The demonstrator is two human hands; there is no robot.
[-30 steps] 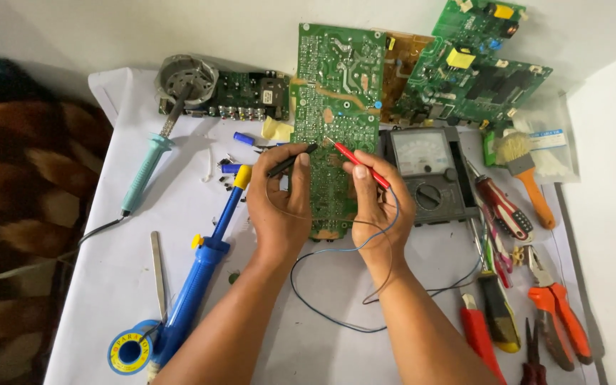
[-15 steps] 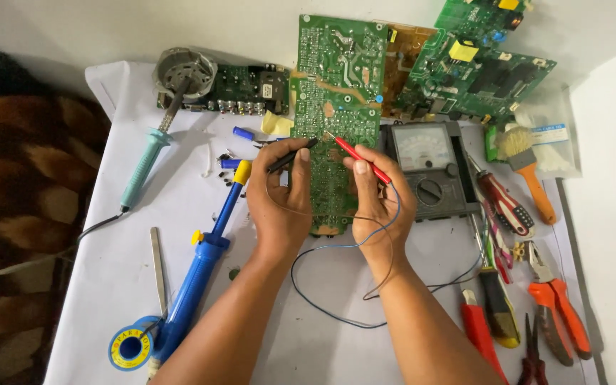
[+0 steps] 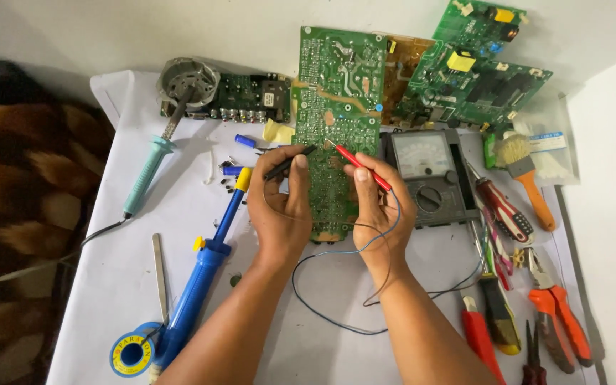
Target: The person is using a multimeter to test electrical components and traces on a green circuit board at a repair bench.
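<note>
Green circuit board lies solder side up on the worktop, under our hands. Left hand fingers pinch the black probe; right hand fingers pinch the red probe. Risk, we judge: a tip slipping could bridge neighbouring joints. Analogue multimeter sits beyond.

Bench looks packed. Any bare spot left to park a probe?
Bare white sheet between the soldering iron and the blue desoldering pump. A second patch lies near the front edge, between the two forearms, crossed by thin probe wires. Right side is crowded: meter, screwdrivers, pliers.
</note>
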